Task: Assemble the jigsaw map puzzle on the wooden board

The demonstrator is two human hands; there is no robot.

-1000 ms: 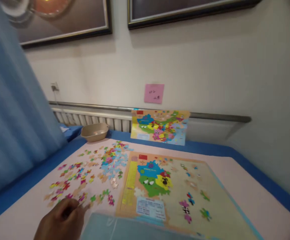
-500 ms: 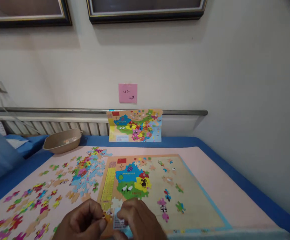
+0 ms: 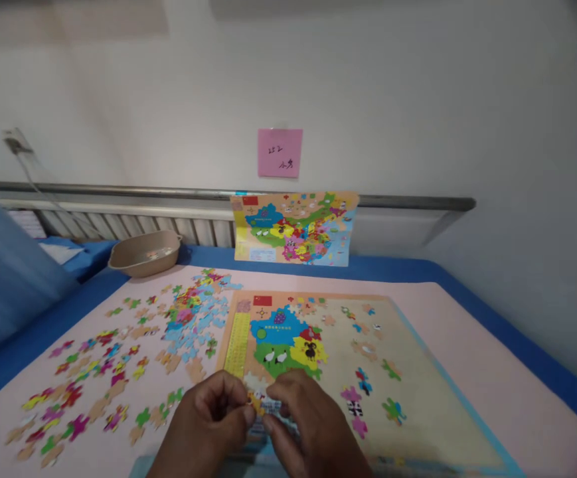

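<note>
Both hands have stayed together at the near edge of the puzzle board (image 3: 417,372) since half a second ago, while the view has tipped down, so the picture frames on the wall are gone from sight and the board sits higher and closer. Left hand (image 3: 208,425) and right hand (image 3: 313,431) meet fingertip to fingertip, both curled nearly closed, pinching a small orange puzzle piece (image 3: 255,403) between them just above the board's lower left part, over the pale label printed there. A filled patch of blue, green and yellow pieces (image 3: 288,338) lies just beyond the hands on the board. Loose pieces (image 3: 99,365) are scattered over the pink desk (image 3: 492,358) to the left, with a denser blue cluster (image 3: 196,318) beside the board's left edge. At the far side a beige bowl (image 3: 143,252) rests on the blue border, and a reference map sheet (image 3: 293,229) leans against the wall under a pink note (image 3: 279,153).
</note>
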